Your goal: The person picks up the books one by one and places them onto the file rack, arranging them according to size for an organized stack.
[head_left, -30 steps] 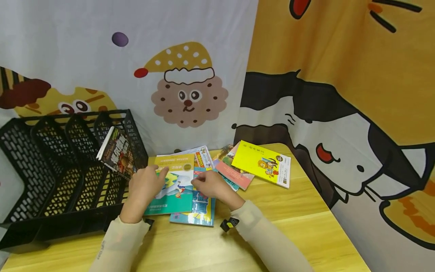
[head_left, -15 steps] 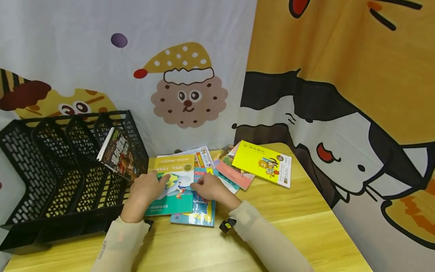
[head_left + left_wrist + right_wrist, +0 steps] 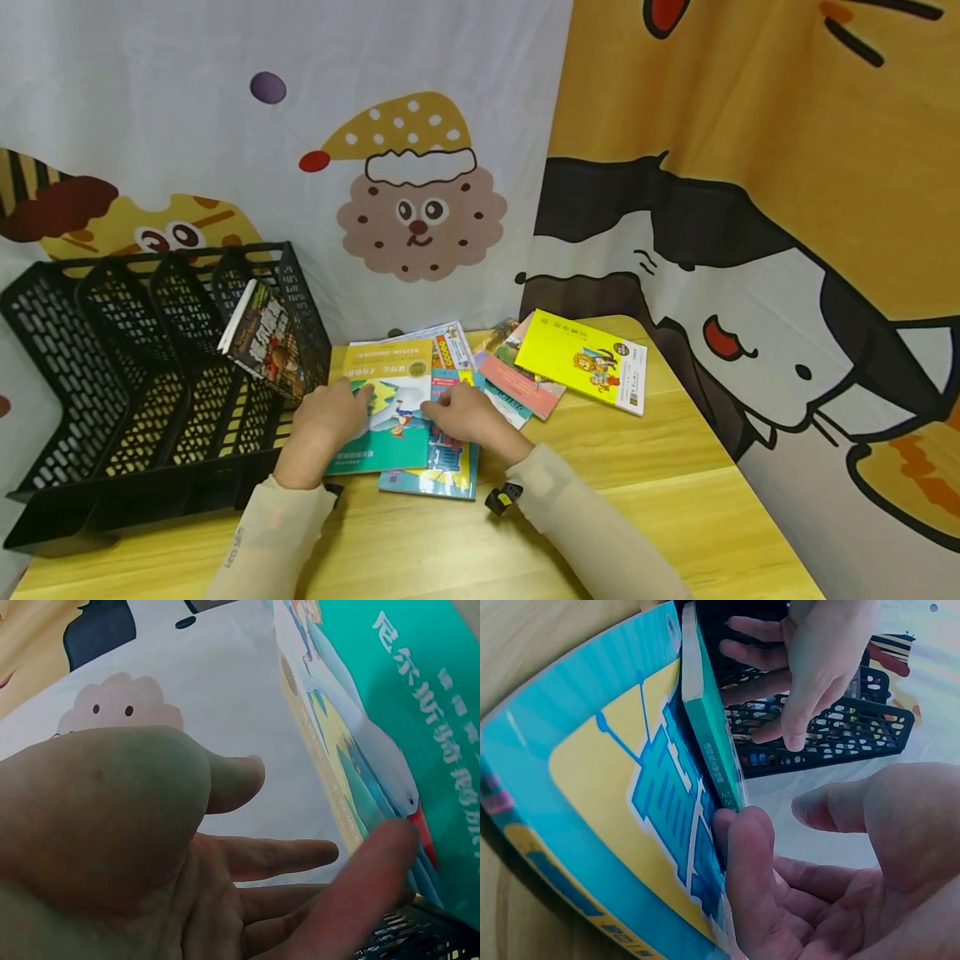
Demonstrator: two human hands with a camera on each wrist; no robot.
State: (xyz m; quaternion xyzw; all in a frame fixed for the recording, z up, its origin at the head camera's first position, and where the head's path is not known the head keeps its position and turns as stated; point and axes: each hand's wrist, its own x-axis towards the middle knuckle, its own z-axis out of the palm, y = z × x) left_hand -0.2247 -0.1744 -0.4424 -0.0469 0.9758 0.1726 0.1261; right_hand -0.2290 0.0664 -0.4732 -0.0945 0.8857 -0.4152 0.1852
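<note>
A yellow and green picture book point(image 3: 390, 450) lies on top of a blue book point(image 3: 430, 483) in the head view. My left hand point(image 3: 330, 417) rests by its left edge with fingers loosely spread. In the left wrist view, one finger of that hand overlaps the green cover point(image 3: 420, 712), the thumb standing apart. My right hand point(image 3: 465, 410) is at the opposite edge, over the blue book. The right wrist view shows its fingertips point(image 3: 744, 829) right at the green book's edge point(image 3: 709, 742), the thumb separated from them by a gap.
A black mesh file rack point(image 3: 168, 400) stands on the left, with a dark-covered book point(image 3: 272, 342) leaning in its rightmost slot. To the right, a yellow book point(image 3: 581, 360) lies over a pink one point(image 3: 517, 385) and others. A printed curtain point(image 3: 420, 50) hangs behind the table point(image 3: 600, 492).
My left hand has lowered slightly along the green book's left side. My right hand has stayed nearly still at the right edge. The books lie almost as before.
</note>
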